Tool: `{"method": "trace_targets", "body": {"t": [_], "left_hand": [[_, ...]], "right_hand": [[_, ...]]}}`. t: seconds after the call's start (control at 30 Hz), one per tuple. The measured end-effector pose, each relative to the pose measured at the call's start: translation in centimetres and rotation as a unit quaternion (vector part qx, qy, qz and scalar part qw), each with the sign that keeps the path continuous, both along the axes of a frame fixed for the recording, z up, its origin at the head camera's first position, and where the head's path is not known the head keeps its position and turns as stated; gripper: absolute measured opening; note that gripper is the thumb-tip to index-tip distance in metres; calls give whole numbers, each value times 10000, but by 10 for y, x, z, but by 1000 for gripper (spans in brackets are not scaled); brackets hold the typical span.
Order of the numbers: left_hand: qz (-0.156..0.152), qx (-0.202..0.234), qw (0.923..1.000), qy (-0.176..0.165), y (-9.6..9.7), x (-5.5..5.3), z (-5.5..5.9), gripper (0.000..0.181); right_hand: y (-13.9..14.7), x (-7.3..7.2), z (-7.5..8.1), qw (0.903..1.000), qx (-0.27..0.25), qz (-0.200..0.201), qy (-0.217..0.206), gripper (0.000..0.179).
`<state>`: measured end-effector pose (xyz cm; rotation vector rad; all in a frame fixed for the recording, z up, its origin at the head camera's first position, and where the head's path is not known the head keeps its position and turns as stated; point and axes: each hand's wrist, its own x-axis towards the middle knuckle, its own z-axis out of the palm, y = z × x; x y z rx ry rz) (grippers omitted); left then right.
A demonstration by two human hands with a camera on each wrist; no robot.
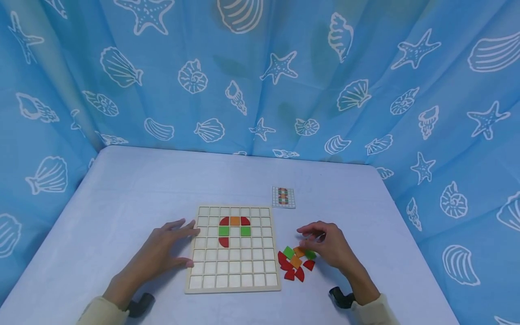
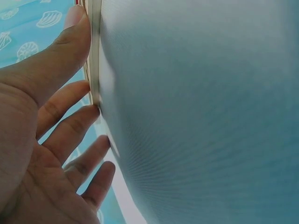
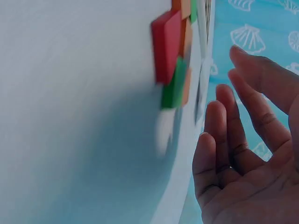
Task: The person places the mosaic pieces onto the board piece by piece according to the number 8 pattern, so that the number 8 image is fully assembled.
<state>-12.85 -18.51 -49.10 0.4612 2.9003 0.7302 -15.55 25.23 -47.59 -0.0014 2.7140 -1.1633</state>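
Note:
A wooden grid board (image 1: 234, 268) lies flat in the middle of the table. On its upper cells are red quarter-circle pieces (image 1: 224, 242), an orange square (image 1: 234, 220) and two green squares (image 1: 245, 231). My left hand (image 1: 161, 249) rests along the board's left edge, thumb and fingers spread; the left wrist view shows the thumb (image 2: 70, 42) on the rim. To the board's right, my right hand (image 1: 328, 243) hovers over the far side of a loose pile of red, orange and green pieces (image 1: 296, 262). In the right wrist view nothing sits between its thumb and fingers (image 3: 237, 121).
A small card (image 1: 283, 197) printed with a coloured grid pattern lies beyond the board's upper right corner. White cloth covers the table (image 1: 162, 176). A blue curtain (image 1: 252, 81) with shells and starfish hangs behind it and along both sides.

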Motion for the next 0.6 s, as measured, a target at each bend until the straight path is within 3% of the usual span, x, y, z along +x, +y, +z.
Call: {"method": "trace_targets", "body": {"t": [0.6], "left_hand": [[-13,20,10000,37,0,0,-1,83]], "right_hand": [[8,-2,-15,9976,680,94,-57,17]]}}
